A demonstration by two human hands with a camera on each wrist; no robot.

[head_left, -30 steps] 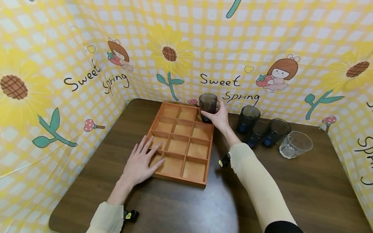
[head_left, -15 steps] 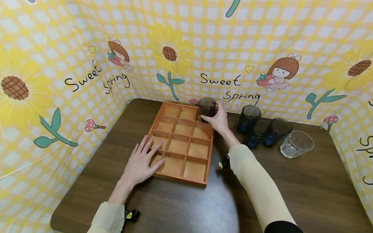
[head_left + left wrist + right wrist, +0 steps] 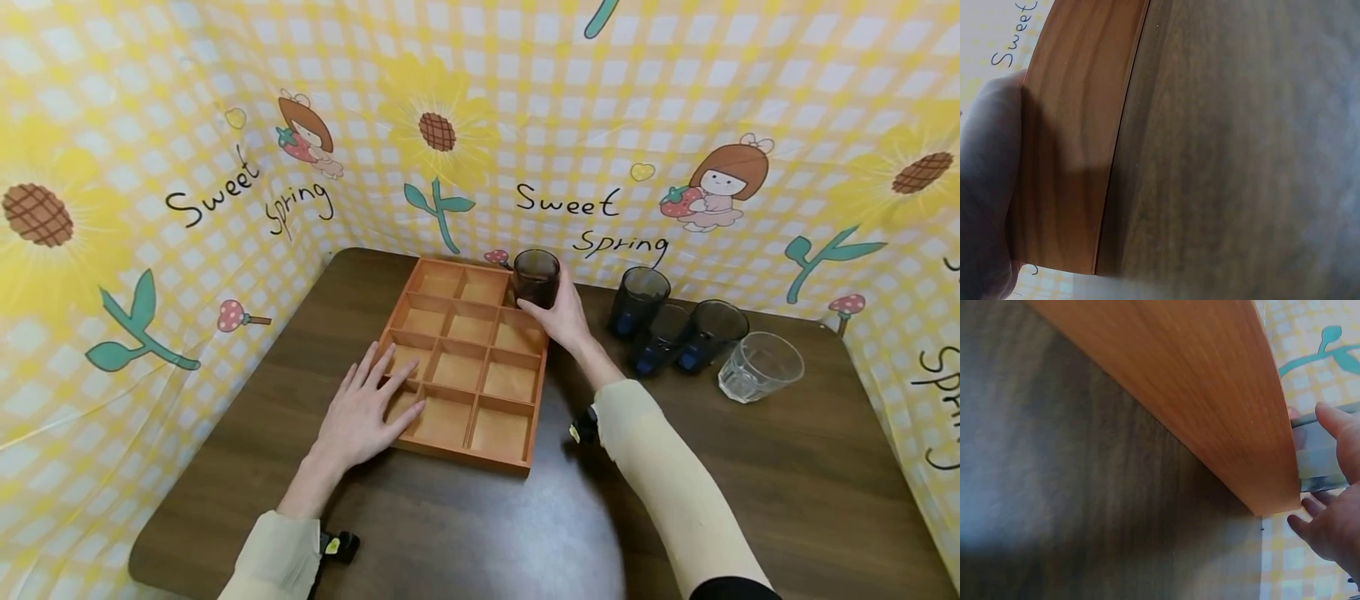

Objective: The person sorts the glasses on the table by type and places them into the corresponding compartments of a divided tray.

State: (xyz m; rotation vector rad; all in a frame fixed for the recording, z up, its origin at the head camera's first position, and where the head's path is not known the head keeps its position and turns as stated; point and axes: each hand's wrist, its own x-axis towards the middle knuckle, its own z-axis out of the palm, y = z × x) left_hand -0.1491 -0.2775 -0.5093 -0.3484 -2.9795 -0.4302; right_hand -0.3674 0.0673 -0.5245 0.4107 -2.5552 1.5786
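Observation:
In the head view a dark tinted drinking glass (image 3: 536,275) stands upright in the far right compartment of the wooden divided tray (image 3: 468,457). My right hand (image 3: 564,315) holds it from the right, thumb on the near side and fingers round the back. The right wrist view shows that hand (image 3: 1335,531) beside the tray's side wall (image 3: 1210,394), with part of the glass between thumb and fingers. My left hand (image 3: 360,417) rests on the tray's near left part, fingers spread over the compartments. In the left wrist view, the hand (image 3: 988,169) lies along the tray wall (image 3: 1079,125).
To the right of the tray, three dark glasses with bluish bases, one of them a dark glass (image 3: 639,304) at the back, stand close together. A clear glass (image 3: 759,371) stands beside them. Patterned cloth (image 3: 570,125) hangs behind the brown table (image 3: 480,533).
My right hand has lowered the dark glass into the tray's far right compartment and still holds it. The left hand stays in place on the tray.

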